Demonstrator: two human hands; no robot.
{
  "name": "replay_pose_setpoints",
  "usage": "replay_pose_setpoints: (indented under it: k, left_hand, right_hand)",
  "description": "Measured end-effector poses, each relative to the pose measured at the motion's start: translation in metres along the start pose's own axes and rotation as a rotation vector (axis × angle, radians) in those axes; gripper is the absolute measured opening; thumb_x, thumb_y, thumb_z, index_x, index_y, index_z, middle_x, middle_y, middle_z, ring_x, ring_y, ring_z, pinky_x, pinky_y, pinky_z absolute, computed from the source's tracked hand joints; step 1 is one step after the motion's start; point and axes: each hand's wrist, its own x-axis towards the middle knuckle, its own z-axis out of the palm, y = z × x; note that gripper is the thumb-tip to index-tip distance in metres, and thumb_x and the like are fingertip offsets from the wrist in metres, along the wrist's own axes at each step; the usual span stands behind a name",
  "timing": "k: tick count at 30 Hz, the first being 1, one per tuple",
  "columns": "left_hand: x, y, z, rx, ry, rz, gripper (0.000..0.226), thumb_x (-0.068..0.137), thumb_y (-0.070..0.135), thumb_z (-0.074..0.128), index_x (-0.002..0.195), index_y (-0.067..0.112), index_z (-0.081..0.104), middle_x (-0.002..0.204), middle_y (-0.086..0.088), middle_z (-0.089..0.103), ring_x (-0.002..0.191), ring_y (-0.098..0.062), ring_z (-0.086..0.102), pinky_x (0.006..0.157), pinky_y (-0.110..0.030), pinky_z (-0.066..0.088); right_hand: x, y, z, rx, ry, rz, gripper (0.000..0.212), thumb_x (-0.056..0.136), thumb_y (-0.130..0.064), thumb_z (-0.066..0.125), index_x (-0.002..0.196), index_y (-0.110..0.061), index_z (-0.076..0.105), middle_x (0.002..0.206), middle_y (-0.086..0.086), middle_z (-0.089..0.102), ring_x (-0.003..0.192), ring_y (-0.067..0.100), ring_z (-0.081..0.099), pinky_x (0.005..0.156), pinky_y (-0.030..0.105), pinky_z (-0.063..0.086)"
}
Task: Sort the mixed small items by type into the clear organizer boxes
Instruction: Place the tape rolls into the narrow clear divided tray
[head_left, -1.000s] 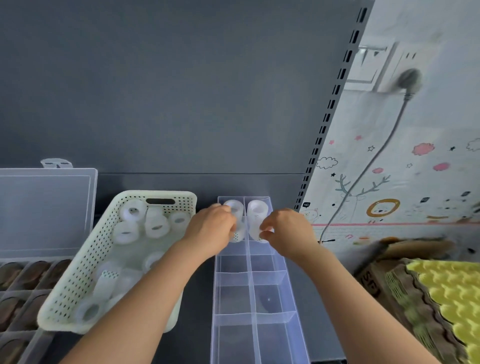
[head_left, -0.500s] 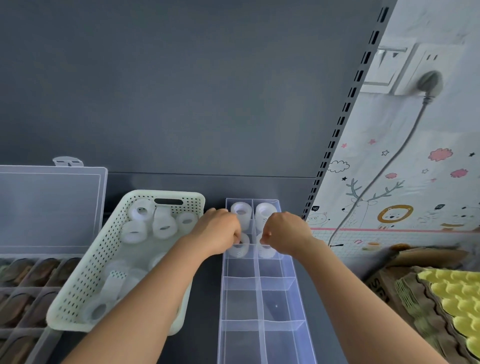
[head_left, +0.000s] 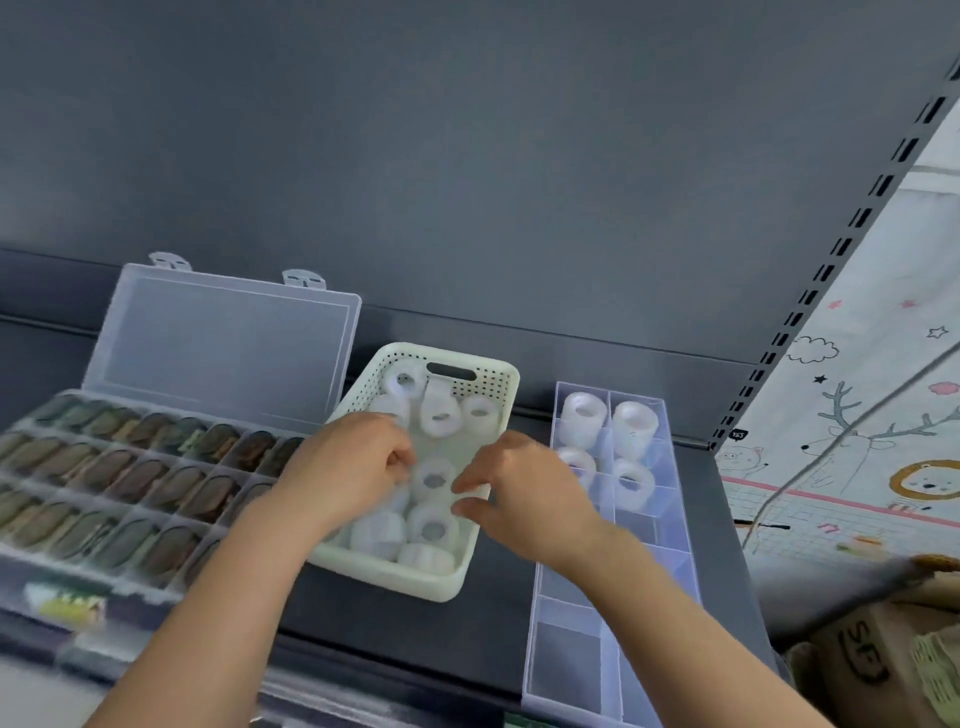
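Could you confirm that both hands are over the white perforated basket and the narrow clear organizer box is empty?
Not empty: the head view shows four white tape rolls in the far compartments of the narrow clear organizer box. The left hand and right hand are over the white perforated basket.

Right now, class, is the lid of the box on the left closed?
No, the clear lid stands raised behind the box of dark items.

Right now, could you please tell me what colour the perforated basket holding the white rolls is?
The basket is pale cream-white, shown in the head view.
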Motion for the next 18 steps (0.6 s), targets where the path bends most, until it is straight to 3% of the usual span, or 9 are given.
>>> replay_pose_setpoints:
  k: [6,9,11,14,18]
  left_hand:
    - [-0.026,-0.014,0.002,-0.068,-0.044,-0.075,0.022,0.090,0.033,0.062,0.110,0.026,0.068,0.102,0.012,0.045,0.090,-0.009,0.045,0.082,-0.029,0.043]
    - [-0.027,-0.016,0.006,-0.090,-0.018,-0.114,0.033,0.095,0.024,0.057,0.128,0.024,0.057,0.119,0.007,0.045,0.096,-0.010,0.048,0.083,-0.025,0.040]
    - [-0.025,-0.019,0.008,-0.060,-0.004,-0.148,0.030,0.096,0.017,0.053,0.126,0.018,0.056,0.121,0.003,0.044,0.097,-0.013,0.052,0.080,-0.025,0.042]
    - [-0.022,-0.023,0.008,-0.020,-0.019,-0.198,0.025,0.096,0.015,0.052,0.119,0.012,0.059,0.120,-0.002,0.040,0.089,-0.012,0.051,0.075,-0.024,0.041]
    - [-0.021,-0.024,0.007,-0.071,-0.064,-0.226,0.035,0.092,0.028,0.059,0.125,0.020,0.053,0.128,-0.001,0.046,0.108,-0.018,0.050,0.084,-0.027,0.039]
  right_hand:
    - [0.018,-0.029,0.014,-0.210,-0.239,-0.092,0.027,0.087,-0.041,0.055,0.097,-0.022,0.072,0.099,-0.003,0.069,0.099,0.020,0.051,0.092,0.036,0.041]
    - [0.020,-0.035,0.018,-0.222,-0.413,-0.067,0.032,0.083,-0.044,0.058,0.092,-0.017,0.072,0.093,0.001,0.069,0.093,0.024,0.057,0.087,0.038,0.046]
    - [0.022,-0.036,0.019,-0.218,-0.480,-0.051,0.033,0.083,-0.043,0.059,0.092,-0.014,0.072,0.092,0.004,0.069,0.090,0.027,0.060,0.083,0.039,0.050]
    - [0.026,-0.036,0.017,-0.201,-0.551,-0.037,0.033,0.083,-0.040,0.060,0.095,-0.011,0.070,0.095,0.005,0.068,0.090,0.027,0.061,0.081,0.039,0.052]
    - [0.024,-0.034,0.013,-0.093,-0.529,-0.017,0.026,0.082,-0.036,0.065,0.096,-0.015,0.068,0.097,-0.001,0.067,0.095,0.021,0.058,0.084,0.036,0.049]
